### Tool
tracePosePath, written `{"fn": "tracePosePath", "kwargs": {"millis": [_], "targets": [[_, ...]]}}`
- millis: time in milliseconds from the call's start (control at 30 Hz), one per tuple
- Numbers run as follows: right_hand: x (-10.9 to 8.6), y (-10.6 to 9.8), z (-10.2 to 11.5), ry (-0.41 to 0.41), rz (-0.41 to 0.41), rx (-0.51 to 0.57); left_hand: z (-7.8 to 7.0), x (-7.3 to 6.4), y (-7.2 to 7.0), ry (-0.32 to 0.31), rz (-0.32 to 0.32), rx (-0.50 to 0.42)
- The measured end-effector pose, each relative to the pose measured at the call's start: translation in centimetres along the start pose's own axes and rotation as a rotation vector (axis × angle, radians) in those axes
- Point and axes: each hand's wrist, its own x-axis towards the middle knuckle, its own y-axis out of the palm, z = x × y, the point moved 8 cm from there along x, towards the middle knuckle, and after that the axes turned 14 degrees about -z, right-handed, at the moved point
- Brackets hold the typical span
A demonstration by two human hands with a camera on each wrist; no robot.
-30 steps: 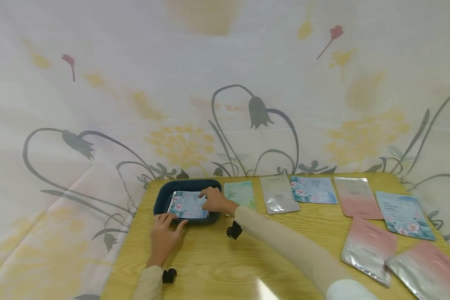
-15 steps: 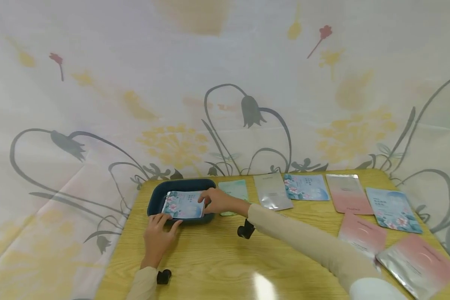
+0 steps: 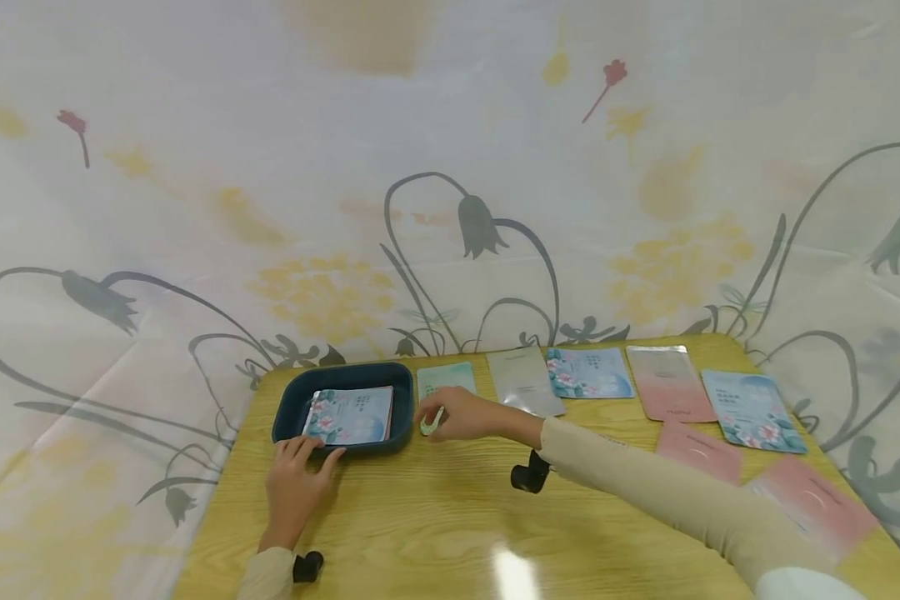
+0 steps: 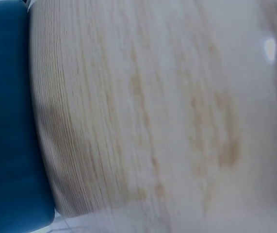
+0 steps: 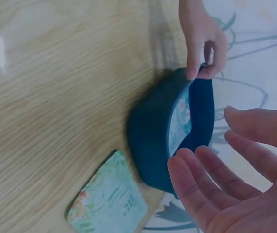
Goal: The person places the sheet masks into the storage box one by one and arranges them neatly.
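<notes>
At the left of the head view, a dark blue tray [image 3: 405, 392] holds a blue floral sheet mask packet [image 3: 352, 417], with another edge showing beneath it. My left hand [image 3: 292, 487] pinches the tray's near rim between thumb and fingers, as the right wrist view also shows. Just right of the tray, my right hand [image 3: 461, 415] hovers over a green sheet mask packet [image 3: 446, 375], partly covering it. In the right wrist view the hand's fingers [image 5: 187, 179] are spread and hold nothing, and the green packet [image 5: 111, 199] lies flat. The left wrist view shows only tray wall and table.
To the right lie a silver packet [image 3: 525, 382], a blue packet [image 3: 591, 372], a pink-silver packet [image 3: 671, 383] and another blue packet [image 3: 753, 410]. Two pink packets lie nearer, partly behind the right sleeve [image 3: 660, 492]. A floral cloth [image 3: 330, 208] hangs behind the wooden table [image 3: 420, 525].
My right hand has let go of the blue floral packet in the tray and moved right, over the green packet. The left hand stays on the rim. The head view has shifted slightly.
</notes>
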Motion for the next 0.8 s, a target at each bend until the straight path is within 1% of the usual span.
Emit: {"fn": "tracePosePath", "kwargs": {"millis": [200, 367, 533, 733, 800], "targets": [[-2.4, -1.4, -0.4, -0.03, -0.009, 0.053, 0.0, -0.2, -0.1, -0.011, 0.005, 0.007], [-4.3, -2.8, -1.1, -0.005, -0.018, 0.09, 0.2, -0.4, 0.0, -0.017, -0.008, 0.01], [-6.2, -4.3, -2.5, 0.033, -0.044, 0.116, 0.2, -0.5, 0.0, -0.02, -0.007, 0.014], [-8.5, -6.5, -3.8, 0.098, -0.066, 0.232, 0.2, -0.3, 0.0, -0.038, 0.009, 0.013], [-9.1, -7.2, -4.4, 0.123, -0.076, 0.254, 0.1, -0.2, 0.0, -0.039, 0.015, 0.015]]}}
